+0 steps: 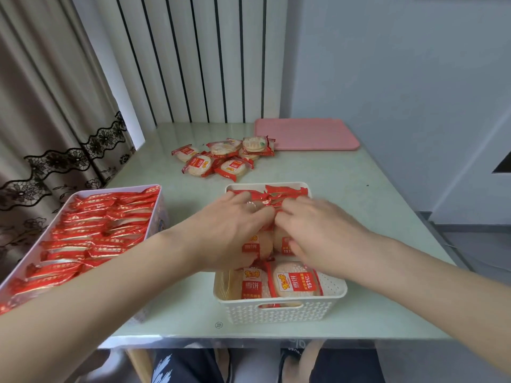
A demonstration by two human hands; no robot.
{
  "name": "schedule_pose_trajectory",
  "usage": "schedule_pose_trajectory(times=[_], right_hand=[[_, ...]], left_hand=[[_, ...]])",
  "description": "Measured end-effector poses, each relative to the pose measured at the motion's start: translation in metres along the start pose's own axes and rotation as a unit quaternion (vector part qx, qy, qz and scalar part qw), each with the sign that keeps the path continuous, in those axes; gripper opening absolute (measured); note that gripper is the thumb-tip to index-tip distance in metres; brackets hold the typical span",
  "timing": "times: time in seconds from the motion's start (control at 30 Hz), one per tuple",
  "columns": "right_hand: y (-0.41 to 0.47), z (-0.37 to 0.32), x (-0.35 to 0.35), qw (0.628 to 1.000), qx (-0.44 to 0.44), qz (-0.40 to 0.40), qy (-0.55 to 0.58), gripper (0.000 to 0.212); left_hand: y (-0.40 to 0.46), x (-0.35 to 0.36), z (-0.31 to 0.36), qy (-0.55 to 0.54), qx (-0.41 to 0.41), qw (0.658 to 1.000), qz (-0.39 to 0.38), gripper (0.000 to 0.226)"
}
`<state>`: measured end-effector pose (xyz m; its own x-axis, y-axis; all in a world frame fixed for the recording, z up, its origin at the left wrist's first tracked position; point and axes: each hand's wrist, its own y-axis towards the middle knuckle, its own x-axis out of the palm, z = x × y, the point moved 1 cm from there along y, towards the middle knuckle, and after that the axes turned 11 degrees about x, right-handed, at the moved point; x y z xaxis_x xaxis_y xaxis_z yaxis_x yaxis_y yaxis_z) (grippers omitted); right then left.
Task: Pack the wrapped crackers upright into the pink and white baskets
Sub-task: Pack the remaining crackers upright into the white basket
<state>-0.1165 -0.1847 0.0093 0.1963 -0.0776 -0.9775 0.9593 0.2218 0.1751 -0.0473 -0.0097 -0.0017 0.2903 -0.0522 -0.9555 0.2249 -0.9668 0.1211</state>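
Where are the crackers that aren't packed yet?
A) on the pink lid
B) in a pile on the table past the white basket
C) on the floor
B: the loose wrapped crackers lie heaped on the table, beyond the white basket and beside the pink lid.

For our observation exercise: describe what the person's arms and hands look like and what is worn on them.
Both forearms are bare, with no sleeves, watch or gloves in view. The left hand wears a thin ring on one finger. The right hand shows no jewellery; motion blur softens its fingers.
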Motion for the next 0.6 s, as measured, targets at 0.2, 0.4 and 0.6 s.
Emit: schedule_pose_trajectory(times=[0.2, 0.4, 0.6], right_hand=[[-0.005, -0.012, 0.023, 0.942, 0.008, -0.324, 0.088, 0.054], [0.0, -0.015, 0.023, 0.945, -0.023, -0.322, 0.057, 0.053], [-0.003, 0.0, 0.0, 0.979, -0.012, -0.183, 0.084, 0.022]], left_hand=[[0.006, -0.002, 0.023, -0.035, -0.03, 0.976, -0.212, 0.02], [0.009, 0.017, 0.039, 0.024, -0.05, 0.955, -0.29, 0.018], [0.003, 0.021, 0.029, -0.047, -0.066, 0.972, -0.222, 0.048]])
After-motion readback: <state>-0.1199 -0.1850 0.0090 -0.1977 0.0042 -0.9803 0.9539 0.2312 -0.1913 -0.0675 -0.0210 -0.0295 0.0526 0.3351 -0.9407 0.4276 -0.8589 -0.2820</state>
